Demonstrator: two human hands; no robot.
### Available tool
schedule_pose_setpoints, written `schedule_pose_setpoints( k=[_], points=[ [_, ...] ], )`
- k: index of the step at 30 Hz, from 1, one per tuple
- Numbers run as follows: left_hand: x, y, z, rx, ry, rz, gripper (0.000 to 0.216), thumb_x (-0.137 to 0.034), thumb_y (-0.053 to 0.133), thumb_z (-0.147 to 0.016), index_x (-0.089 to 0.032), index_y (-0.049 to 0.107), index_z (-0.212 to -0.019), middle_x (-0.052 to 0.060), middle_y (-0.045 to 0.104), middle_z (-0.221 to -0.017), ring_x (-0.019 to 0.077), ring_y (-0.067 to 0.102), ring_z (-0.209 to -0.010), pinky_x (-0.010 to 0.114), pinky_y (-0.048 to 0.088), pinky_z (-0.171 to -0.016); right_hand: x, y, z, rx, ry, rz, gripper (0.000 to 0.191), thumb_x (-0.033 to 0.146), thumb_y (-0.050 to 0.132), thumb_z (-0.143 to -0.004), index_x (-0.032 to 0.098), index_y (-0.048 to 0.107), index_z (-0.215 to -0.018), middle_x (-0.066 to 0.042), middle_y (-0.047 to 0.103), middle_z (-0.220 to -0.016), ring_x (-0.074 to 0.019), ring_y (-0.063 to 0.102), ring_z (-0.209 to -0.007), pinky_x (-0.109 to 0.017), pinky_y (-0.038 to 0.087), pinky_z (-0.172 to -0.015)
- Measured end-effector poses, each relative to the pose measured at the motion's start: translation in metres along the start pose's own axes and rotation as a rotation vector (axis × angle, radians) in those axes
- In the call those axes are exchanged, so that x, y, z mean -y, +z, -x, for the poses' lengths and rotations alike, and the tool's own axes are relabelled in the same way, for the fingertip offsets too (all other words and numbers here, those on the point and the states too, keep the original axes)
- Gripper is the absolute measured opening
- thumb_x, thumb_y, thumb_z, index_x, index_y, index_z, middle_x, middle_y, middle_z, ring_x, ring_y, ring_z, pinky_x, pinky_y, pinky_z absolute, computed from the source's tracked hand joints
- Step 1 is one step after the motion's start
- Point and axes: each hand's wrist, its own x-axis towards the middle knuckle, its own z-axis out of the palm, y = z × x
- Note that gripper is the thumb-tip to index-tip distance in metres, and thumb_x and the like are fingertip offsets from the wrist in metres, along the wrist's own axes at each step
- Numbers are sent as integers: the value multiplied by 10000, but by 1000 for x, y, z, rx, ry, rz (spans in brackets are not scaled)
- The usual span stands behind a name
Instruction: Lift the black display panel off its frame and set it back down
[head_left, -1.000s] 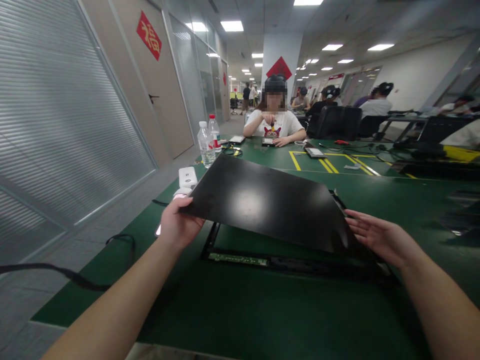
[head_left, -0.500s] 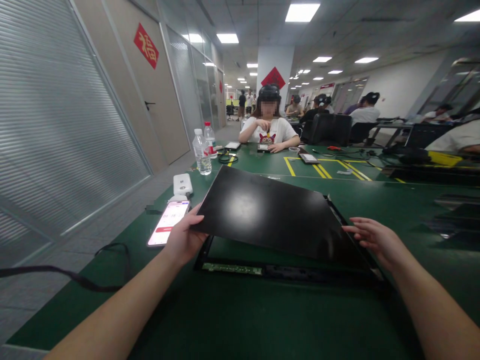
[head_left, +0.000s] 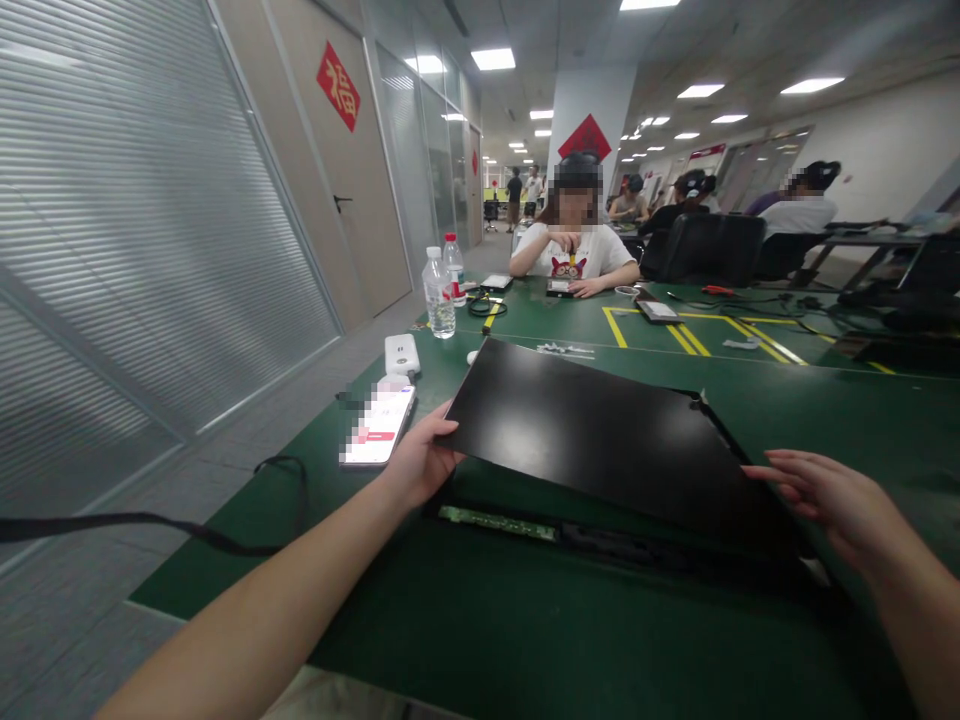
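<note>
A dark, glossy display panel (head_left: pixel 592 430) is tilted, its left side raised above a black frame (head_left: pixel 630 548). My left hand (head_left: pixel 421 458) pinches the panel's left edge, thumb on top and fingers underneath. The panel's right side rests low at the frame's right side. My right hand (head_left: pixel 832 495) is beside that right edge, fingers stretched out, with the index fingertip at or very close to the panel. Along the frame's near side shows a green circuit board strip (head_left: pixel 499 522). The panel hides most of the frame's far side.
Left of the panel lie a lit phone (head_left: pixel 381 425) and a white power bank (head_left: pixel 402 355). Two water bottles (head_left: pixel 439 295) stand behind them. Across the green table (head_left: pixel 465 620) a person (head_left: pixel 574 240) sits working on a small device. A black strap (head_left: pixel 150 525) hangs at the left.
The camera view has turned left, so everything appears shifted right. My left hand still holds the panel's raised left edge, and my right hand stays near its right edge.
</note>
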Motion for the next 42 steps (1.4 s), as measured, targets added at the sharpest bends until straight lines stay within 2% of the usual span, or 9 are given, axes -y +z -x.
schedule_pose_setpoints(
  k=[13,24,30,35,39,42],
  points=[
    [3,-5,-3,35,-13,-115,570,-86,594,-718,-153,662,-1280,89,755,-1062,251,703,-915,329,605,-700,-2,1,-1,-8,-13,76,109,118,636,-759,143,620,-864,-98,725,-732,-51,411,-457,-139,274,-349],
    [5,-6,-4,7,-41,-133,581,-87,606,-707,-165,659,-1281,91,757,-1055,244,711,-871,329,609,-669,-3,-1,-1,-18,-45,149,207,219,676,-684,149,649,-877,-113,734,-801,-76,414,-512,-182,284,-405],
    [5,-3,-3,-25,-50,-150,545,-77,604,-696,-152,688,-1230,96,760,-1049,252,712,-893,319,609,-651,-7,-4,-8,-44,-97,338,327,380,668,-627,174,689,-881,-112,755,-875,-130,468,-585,-278,385,-541],
    [6,-1,-4,-89,-44,-144,432,-80,602,-735,-128,727,-1146,106,764,-1020,235,716,-844,301,603,-627,-7,-5,-11,-91,-218,650,356,473,639,-576,214,730,-804,-85,748,-837,-251,612,-766,-358,416,-656],
    [6,1,-4,-127,-24,-157,311,-140,619,-837,-147,736,-1125,97,765,-1011,201,715,-795,269,593,-608,-1,-1,-5,-98,-258,756,318,473,596,-620,228,724,-776,-74,733,-792,-259,626,-782,-362,418,-688],
    [5,2,-5,-130,1,-173,323,-125,631,-835,-159,727,-1141,88,765,-992,181,714,-759,251,587,-603,1,2,-1,-87,-257,773,295,458,583,-646,232,718,-780,-73,733,-797,-254,627,-773,-362,425,-692]
  ],
)
